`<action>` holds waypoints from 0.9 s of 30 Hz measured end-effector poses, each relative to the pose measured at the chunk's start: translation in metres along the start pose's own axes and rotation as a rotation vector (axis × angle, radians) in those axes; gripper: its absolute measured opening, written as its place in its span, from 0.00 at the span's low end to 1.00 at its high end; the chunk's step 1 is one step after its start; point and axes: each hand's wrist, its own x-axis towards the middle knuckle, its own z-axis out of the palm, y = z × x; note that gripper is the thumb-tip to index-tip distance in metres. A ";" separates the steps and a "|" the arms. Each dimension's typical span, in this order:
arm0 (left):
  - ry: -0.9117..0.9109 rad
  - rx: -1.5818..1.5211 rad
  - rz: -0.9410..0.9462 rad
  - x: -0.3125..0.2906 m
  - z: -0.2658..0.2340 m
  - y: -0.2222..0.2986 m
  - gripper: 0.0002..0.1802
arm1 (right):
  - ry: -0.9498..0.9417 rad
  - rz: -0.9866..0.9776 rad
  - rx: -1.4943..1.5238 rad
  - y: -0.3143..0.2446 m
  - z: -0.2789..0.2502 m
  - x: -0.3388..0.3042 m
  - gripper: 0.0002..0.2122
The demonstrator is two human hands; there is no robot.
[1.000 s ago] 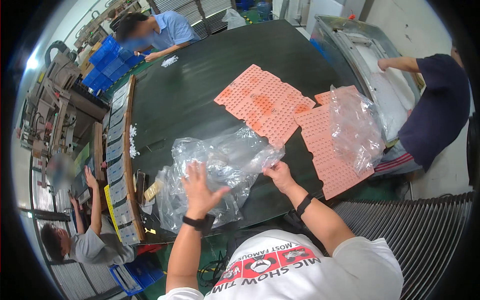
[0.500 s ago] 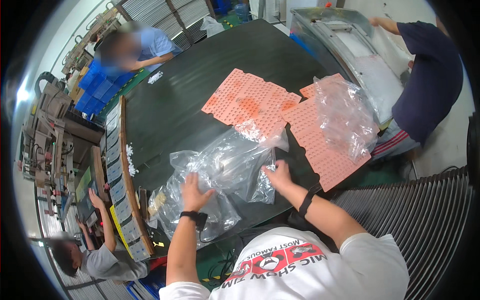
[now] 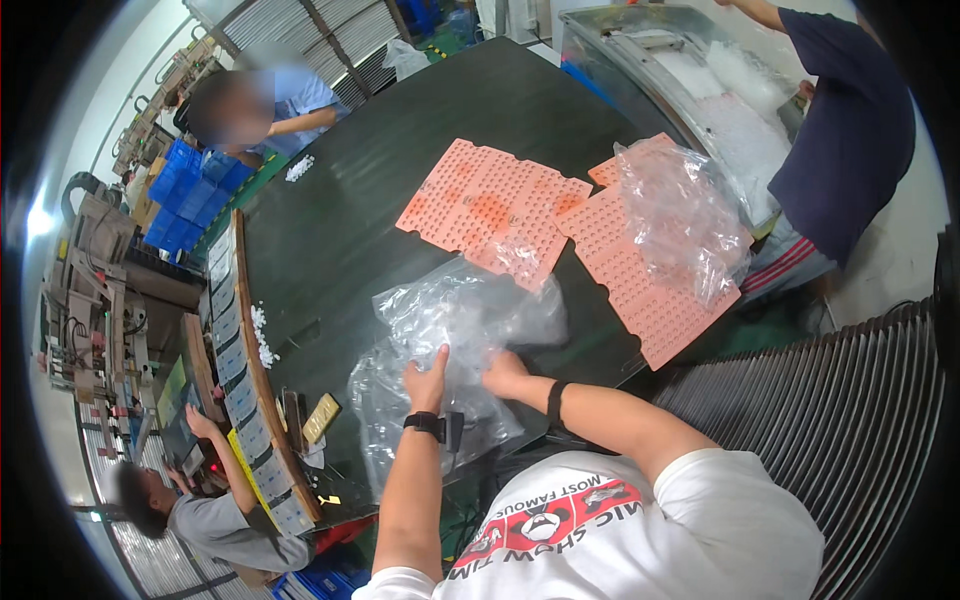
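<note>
A large, crumpled clear plastic bag (image 3: 450, 310) lies on the dark table in front of me. My left hand (image 3: 427, 385) is closed on its near part, with the thumb pointing away from me. Just to the right, my right hand (image 3: 507, 377) has its curled fingers in the same plastic; the fingertips are partly hidden by folds. The far end of the bag touches a pink studded mat (image 3: 490, 205). A second pink mat (image 3: 655, 310), to the right, bears another clear plastic bag (image 3: 685, 225).
On the left are a yellowish block (image 3: 321, 418), white bits (image 3: 262, 335) and a wooden edge strip (image 3: 262, 400). A clear bin (image 3: 665, 75) stands far right beside a person in dark clothes (image 3: 850, 150). Two other people work on the left. Ribbed metal panels (image 3: 800, 420) border my right.
Both hands have drawn closer together, and my left hand is no longer spread. The bag's left end has shifted rightward, uncovering the yellowish block.
</note>
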 end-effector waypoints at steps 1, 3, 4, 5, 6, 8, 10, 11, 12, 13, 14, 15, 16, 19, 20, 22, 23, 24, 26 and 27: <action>-0.007 0.007 0.007 -0.006 0.004 0.013 0.50 | 0.007 0.006 0.008 -0.009 0.002 0.002 0.18; -0.323 -0.518 0.086 -0.025 0.001 0.055 0.36 | -0.102 -0.147 -0.223 -0.031 -0.004 -0.007 0.16; -0.372 -0.539 -0.008 -0.025 -0.001 0.066 0.24 | -0.016 -0.189 -0.114 -0.033 0.002 -0.008 0.14; -0.368 -0.530 -0.003 -0.020 -0.002 0.071 0.24 | -0.014 -0.194 -0.104 -0.042 -0.008 -0.009 0.14; -0.271 -0.595 0.090 -0.015 -0.002 0.075 0.22 | -0.064 -0.281 -0.108 -0.050 -0.023 -0.007 0.14; -0.106 -0.566 0.222 -0.006 -0.005 0.097 0.17 | -0.036 -0.468 -0.172 -0.052 -0.043 0.002 0.17; -0.063 -0.604 0.385 0.004 -0.013 0.128 0.15 | 0.178 -0.627 -0.166 -0.045 -0.059 -0.003 0.19; -0.057 -0.635 0.442 0.003 -0.020 0.150 0.14 | 0.386 -0.778 -0.172 -0.041 -0.070 -0.009 0.20; -0.018 -0.451 0.607 0.006 -0.033 0.168 0.13 | 0.400 -0.779 -0.164 -0.035 -0.076 -0.013 0.20; 0.020 -0.266 0.768 0.010 -0.045 0.184 0.13 | 0.460 -0.782 -0.158 -0.027 -0.082 -0.018 0.19; 0.078 -0.153 0.919 0.013 -0.053 0.199 0.11 | 0.520 -0.788 -0.150 -0.020 -0.088 -0.024 0.18; 0.033 -0.129 1.058 0.026 -0.060 0.208 0.10 | 0.535 -0.788 -0.144 -0.009 -0.092 -0.030 0.18; -0.006 -0.115 1.056 0.034 -0.068 0.221 0.10 | 0.469 -0.751 -0.155 0.004 -0.094 -0.036 0.17; 0.046 0.004 1.104 0.047 -0.088 0.258 0.10 | 0.345 -0.637 -0.153 0.043 -0.092 -0.048 0.16; 0.028 -0.029 1.166 0.040 -0.090 0.274 0.10 | 0.265 -0.561 -0.149 0.054 -0.094 -0.051 0.15; 0.092 0.049 1.228 0.049 -0.093 0.287 0.11 | 0.273 -0.539 -0.148 0.073 -0.097 -0.057 0.13; 0.113 0.088 1.215 0.051 -0.092 0.291 0.11 | 0.261 -0.519 -0.154 0.080 -0.098 -0.060 0.12; 0.113 0.097 1.224 0.051 -0.092 0.291 0.11 | 0.294 -0.532 -0.121 0.085 -0.097 -0.062 0.10; 0.229 0.145 1.379 0.044 -0.091 0.291 0.11 | 0.312 -0.527 -0.128 0.100 -0.101 -0.065 0.10; 0.229 0.156 1.384 0.049 -0.090 0.287 0.11 | 0.319 -0.523 -0.143 0.105 -0.101 -0.064 0.09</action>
